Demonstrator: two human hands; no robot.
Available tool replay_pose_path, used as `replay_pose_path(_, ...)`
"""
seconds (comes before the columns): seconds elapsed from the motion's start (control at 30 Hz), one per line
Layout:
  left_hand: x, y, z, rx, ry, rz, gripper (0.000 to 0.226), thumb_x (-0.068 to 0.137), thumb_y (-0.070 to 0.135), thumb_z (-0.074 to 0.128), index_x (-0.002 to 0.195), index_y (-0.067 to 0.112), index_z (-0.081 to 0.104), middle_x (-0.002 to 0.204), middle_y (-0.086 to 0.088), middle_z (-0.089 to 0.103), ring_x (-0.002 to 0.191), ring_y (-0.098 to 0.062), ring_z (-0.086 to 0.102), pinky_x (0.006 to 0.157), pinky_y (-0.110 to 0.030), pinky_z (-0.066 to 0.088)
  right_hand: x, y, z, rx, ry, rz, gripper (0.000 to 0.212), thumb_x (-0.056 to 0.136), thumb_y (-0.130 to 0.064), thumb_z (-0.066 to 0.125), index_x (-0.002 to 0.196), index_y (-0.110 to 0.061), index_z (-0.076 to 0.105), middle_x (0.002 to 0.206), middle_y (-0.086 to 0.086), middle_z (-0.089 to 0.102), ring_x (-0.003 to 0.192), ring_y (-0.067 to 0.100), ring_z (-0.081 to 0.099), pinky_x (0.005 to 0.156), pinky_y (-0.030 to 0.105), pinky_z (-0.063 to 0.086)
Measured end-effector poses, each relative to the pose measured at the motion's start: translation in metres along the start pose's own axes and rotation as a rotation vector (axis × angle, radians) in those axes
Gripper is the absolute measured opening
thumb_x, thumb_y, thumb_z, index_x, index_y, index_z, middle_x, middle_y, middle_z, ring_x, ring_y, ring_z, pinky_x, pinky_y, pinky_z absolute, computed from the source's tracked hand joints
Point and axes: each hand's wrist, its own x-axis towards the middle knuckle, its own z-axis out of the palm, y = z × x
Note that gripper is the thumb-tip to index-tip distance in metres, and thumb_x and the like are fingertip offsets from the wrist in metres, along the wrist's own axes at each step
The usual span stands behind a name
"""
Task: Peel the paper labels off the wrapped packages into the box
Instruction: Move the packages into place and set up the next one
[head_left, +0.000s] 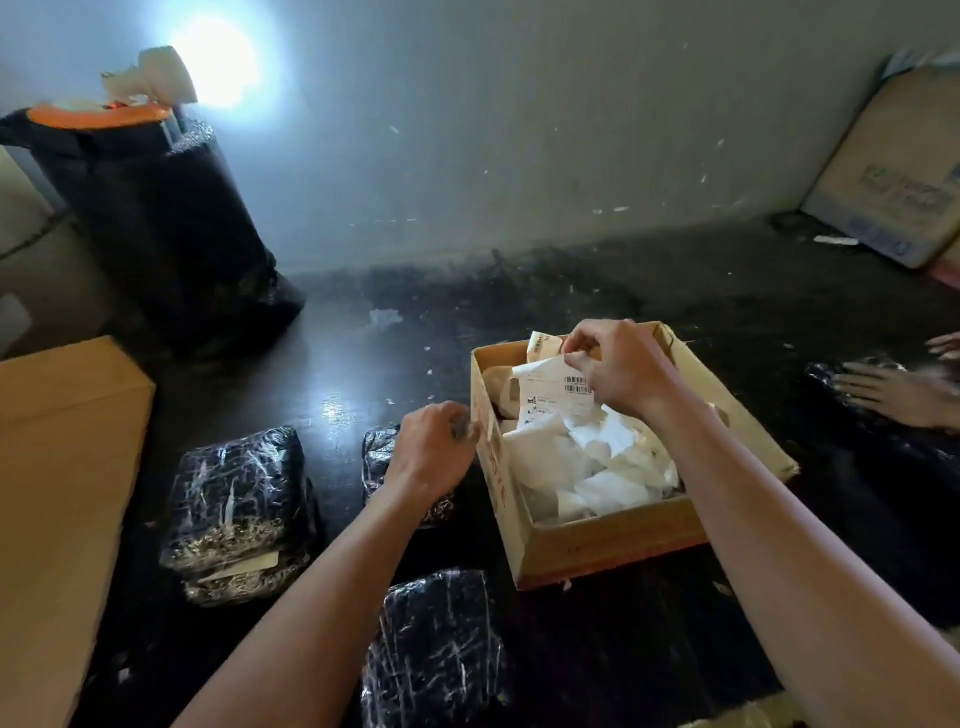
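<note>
Dark glossy floor (701, 312), scuffed grey wall (519, 130) behind. Three wrapped packages: (239, 514), (436, 644), (379, 457). One open cardboard box (597, 545) full of peeled labels. Right hand (618, 369) above box, grip pinching barcode label (550, 387). Left hand (434, 452) beside box wall, grip curled narrow, contents unclear.
</note>
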Motion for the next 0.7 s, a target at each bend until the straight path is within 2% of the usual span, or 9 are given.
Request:
replay_pose_path(0.07,0.003,0.009,0.021,-0.029,0.003,-0.029,0.022,0.093,0.037,0.065,0.099,0.018,0.074,0.098,-0.001,0.075,0.094,-0.024,0.071,0.083,-0.039,0.059,0.001,0.019,-0.003,0.033,-0.010,0.027,0.004,0.093,-0.017,0.072,0.097,-0.016,0.073,0.103,0.002,0.074,0.093,0.018,0.068,0.066,0.017,0.045)
replay_pose_path(0.1,0.004,0.012,0.031,-0.035,0.015,-0.044,0.031,0.094,0.037,0.064,0.114,0.016,0.073,0.108,-0.004,0.075,0.099,-0.023,0.070,0.088,-0.039,0.058,0.002,0.027,-0.004,0.049,-0.014,0.036,0.005,0.093,-0.016,0.072,0.097,-0.015,0.074,0.102,0.002,0.074,0.092,0.018,0.068,0.064,0.015,0.045)
replay_pose_path(0.17,0.005,0.019,0.047,-0.065,0.033,-0.068,0.037,0.098,0.033,0.061,0.129,0.012,0.066,0.118,-0.008,0.073,0.104,-0.025,0.069,0.090,-0.034,0.055,0.003,0.043,-0.003,0.094,-0.046,0.070,0.005,0.093,-0.017,0.072,0.098,-0.017,0.073,0.102,0.000,0.073,0.092,0.016,0.068,0.062,0.013,0.044)
replay_pose_path(0.23,0.002,0.025,0.060,-0.138,0.025,-0.090,0.038,0.103,0.029,0.054,0.138,0.016,0.059,0.119,-0.010,0.072,0.102,-0.024,0.067,0.084,-0.030,0.050,0.007,0.057,0.001,0.129,-0.109,0.106,0.002,0.094,-0.018,0.071,0.096,-0.019,0.071,0.100,-0.002,0.071,0.091,0.014,0.068,0.061,0.013,0.044)
replay_pose_path(0.37,0.003,0.024,0.078,-0.238,0.018,-0.137,0.047,0.106,0.029,0.044,0.152,0.039,0.040,0.112,-0.005,0.071,0.085,-0.013,0.062,0.073,-0.025,0.049,0.016,0.069,0.013,0.189,-0.223,0.111,0.005,0.094,-0.015,0.071,0.093,-0.020,0.069,0.097,-0.003,0.071,0.093,0.017,0.070,0.060,0.016,0.049)
replay_pose_path(0.47,-0.001,0.026,0.082,-0.297,0.025,-0.184,0.051,0.107,0.027,0.041,0.155,0.043,0.032,0.113,-0.001,0.067,0.077,-0.001,0.058,0.058,-0.006,0.045,0.020,0.072,0.026,0.163,-0.270,0.082,0.006,0.095,-0.017,0.071,0.099,-0.021,0.071,0.101,-0.006,0.070,0.093,0.014,0.068,0.060,0.015,0.046)
replay_pose_path(0.53,-0.002,0.026,0.084,-0.312,0.032,-0.200,0.051,0.108,0.027,0.041,0.156,0.040,0.030,0.123,-0.004,0.065,0.085,-0.001,0.055,0.067,-0.003,0.045,0.023,0.075,0.039,0.177,-0.291,0.076,0.011,0.093,-0.018,0.073,0.104,-0.022,0.073,0.109,-0.003,0.073,0.098,0.016,0.070,0.067,0.018,0.054)
replay_pose_path(0.6,-0.003,0.024,0.087,-0.330,0.030,-0.217,0.051,0.108,0.029,0.040,0.157,0.037,0.029,0.138,-0.008,0.061,0.101,-0.004,0.052,0.080,-0.009,0.041,0.024,0.078,0.052,0.169,-0.309,0.078,0.021,0.090,-0.020,0.077,0.110,-0.025,0.071,0.117,-0.001,0.072,0.104,0.019,0.070,0.082,0.032,0.061)
replay_pose_path(0.7,-0.004,0.022,0.088,-0.365,0.026,-0.233,0.050,0.108,0.033,0.040,0.157,0.037,0.029,0.147,-0.005,0.054,0.108,-0.003,0.047,0.079,-0.006,0.034,0.028,0.080,0.064,0.077,-0.310,0.070,0.017,0.089,-0.028,0.077,0.105,-0.029,0.070,0.115,0.000,0.068,0.107,0.021,0.064,0.093,0.042,0.058)
